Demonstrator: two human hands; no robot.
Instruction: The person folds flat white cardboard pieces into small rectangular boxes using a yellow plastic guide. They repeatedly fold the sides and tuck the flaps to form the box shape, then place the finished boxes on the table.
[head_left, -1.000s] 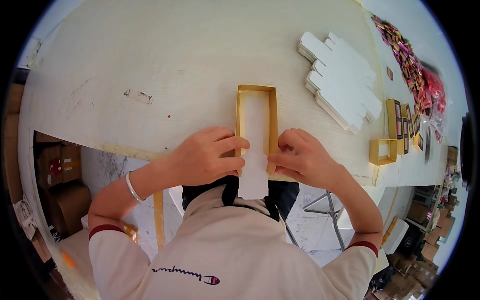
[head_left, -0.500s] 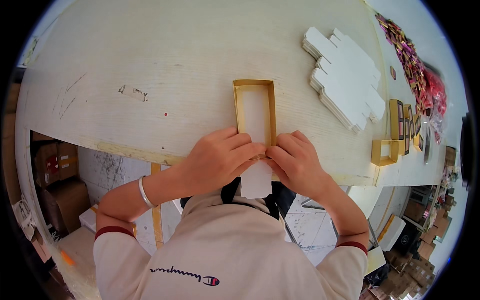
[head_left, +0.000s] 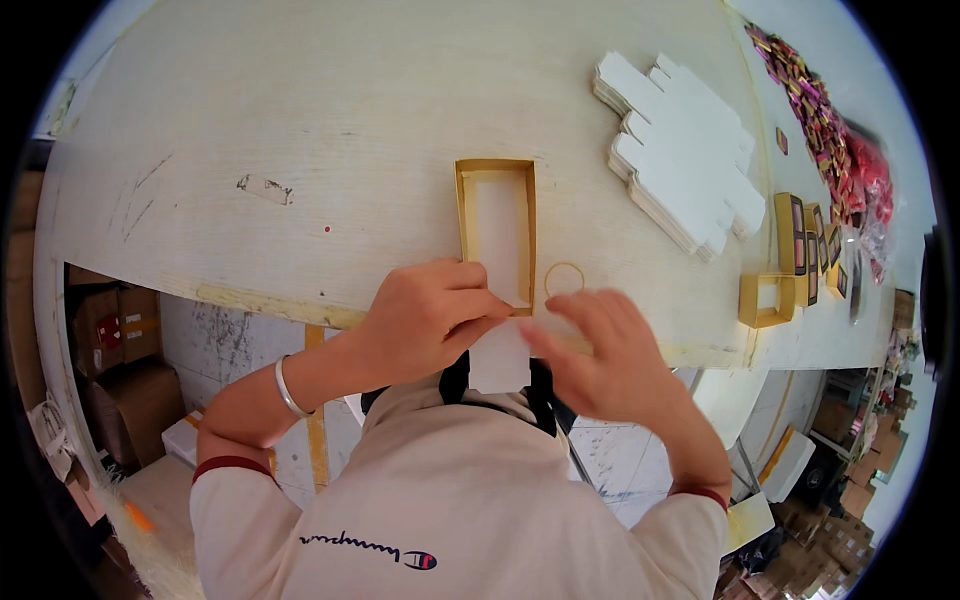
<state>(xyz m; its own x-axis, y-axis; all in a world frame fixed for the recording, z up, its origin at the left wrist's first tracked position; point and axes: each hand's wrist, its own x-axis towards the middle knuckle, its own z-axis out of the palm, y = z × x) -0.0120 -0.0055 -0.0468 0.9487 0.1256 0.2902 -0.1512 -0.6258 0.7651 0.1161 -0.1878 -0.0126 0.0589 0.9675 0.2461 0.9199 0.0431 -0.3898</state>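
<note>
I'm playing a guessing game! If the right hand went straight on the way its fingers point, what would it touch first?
Probably the gold box, at its near right corner: the right hand points forward and left. The thin yellow ring is close too, and the hand's height is unclear.

Shirt (head_left: 465, 490) is beige, short-sleeved; cuffs (head_left: 237, 464) dark red; dark script (head_left: 350, 543), red-and-blue emblem (head_left: 420, 560); silver bangle (head_left: 284, 392) on left wrist (head_left: 325, 363).

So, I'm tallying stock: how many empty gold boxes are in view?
2: the central gold box, pinched by the left hand, and the right-side gold box beside the filled boxes. More may be hidden there.
</note>
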